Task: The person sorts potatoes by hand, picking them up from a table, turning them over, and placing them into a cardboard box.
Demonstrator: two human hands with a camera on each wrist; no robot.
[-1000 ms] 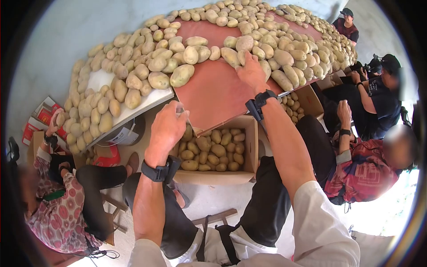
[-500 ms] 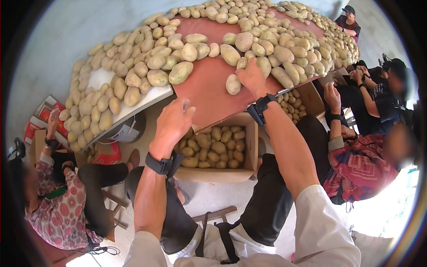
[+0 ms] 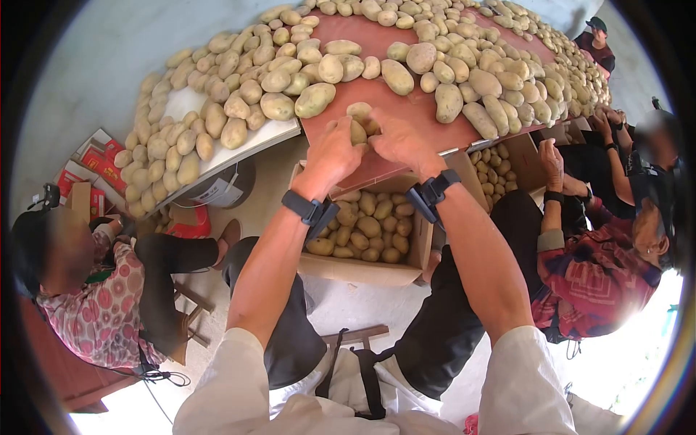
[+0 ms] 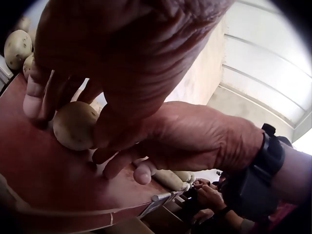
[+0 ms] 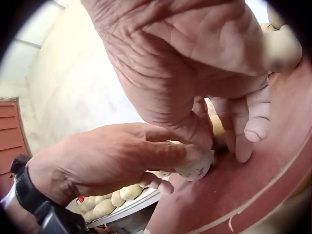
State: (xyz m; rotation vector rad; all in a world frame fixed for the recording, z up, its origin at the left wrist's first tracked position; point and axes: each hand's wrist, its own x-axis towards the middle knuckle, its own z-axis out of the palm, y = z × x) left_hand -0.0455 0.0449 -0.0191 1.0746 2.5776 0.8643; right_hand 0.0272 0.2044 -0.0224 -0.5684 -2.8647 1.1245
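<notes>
Head view has the left hand (image 3: 333,156) gripping one potato (image 3: 357,133) over the tabletop (image 3: 417,109), the right hand (image 3: 402,141) seemingly holding a second potato (image 3: 359,110) close by, each probably firm, fairly light and easily bruised, best cupped round its middle.

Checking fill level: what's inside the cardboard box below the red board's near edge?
Potatoes, many of them, show in the open part of the box. The red board hides the far part; whatever lies beneath the top potatoes, bottom included, can't be seen.
</notes>
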